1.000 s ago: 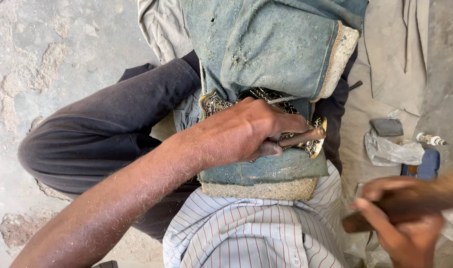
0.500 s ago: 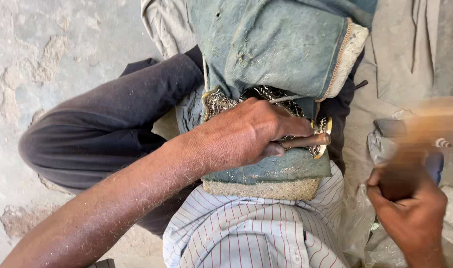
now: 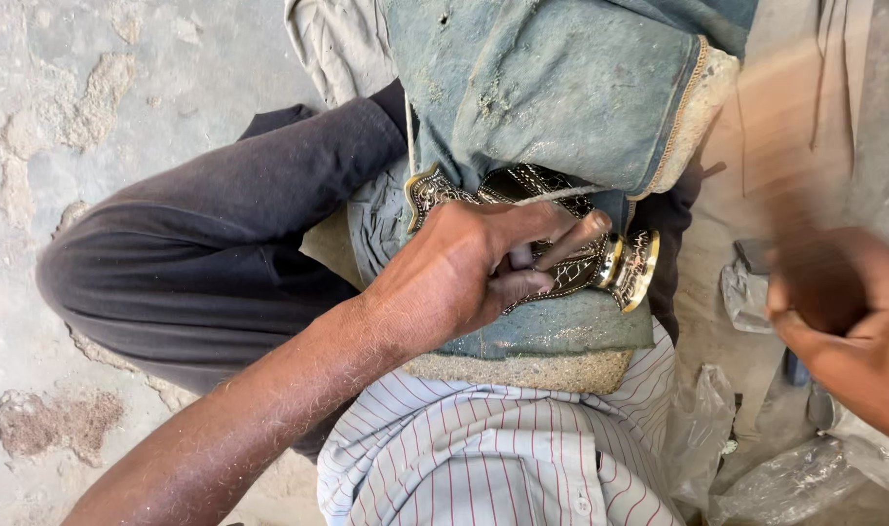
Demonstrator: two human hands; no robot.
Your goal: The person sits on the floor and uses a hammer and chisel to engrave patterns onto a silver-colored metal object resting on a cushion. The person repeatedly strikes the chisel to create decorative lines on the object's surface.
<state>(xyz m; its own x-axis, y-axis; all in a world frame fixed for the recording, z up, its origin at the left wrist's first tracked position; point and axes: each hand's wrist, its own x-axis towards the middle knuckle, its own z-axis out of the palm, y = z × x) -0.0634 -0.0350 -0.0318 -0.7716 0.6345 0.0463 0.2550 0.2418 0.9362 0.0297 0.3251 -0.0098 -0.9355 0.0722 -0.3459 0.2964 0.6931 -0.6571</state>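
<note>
Two hands busy here, and we're a bit nervous about it. Our left hand (image 3: 464, 268) presses down on the ornate metal piece (image 3: 625, 268), a brass-and-dark engraved thing lying on the blue-green cushion (image 3: 552, 97) across our lap, near the cushion's right edge. Its fingers (image 3: 581, 234) are clenched around a thin punch (image 3: 586, 239), tip down on the metal. Our right hand (image 3: 844, 321), off by the right edge of view, is closed on a dark wooden handle (image 3: 814, 292); everything above the grip is motion blur, so we can't tell what sort of head it has.

What could go wrong, as we see it:
- Knuckles sit right beside the punch top, so an off-centre blow probably lands on them.
- If the punch is tilted, it could skid and scar the engraving.
- Being soft, the cushion may let the piece slide toward the edge.
- That loose string (image 3: 561, 195) across the piece might get caught.
</note>
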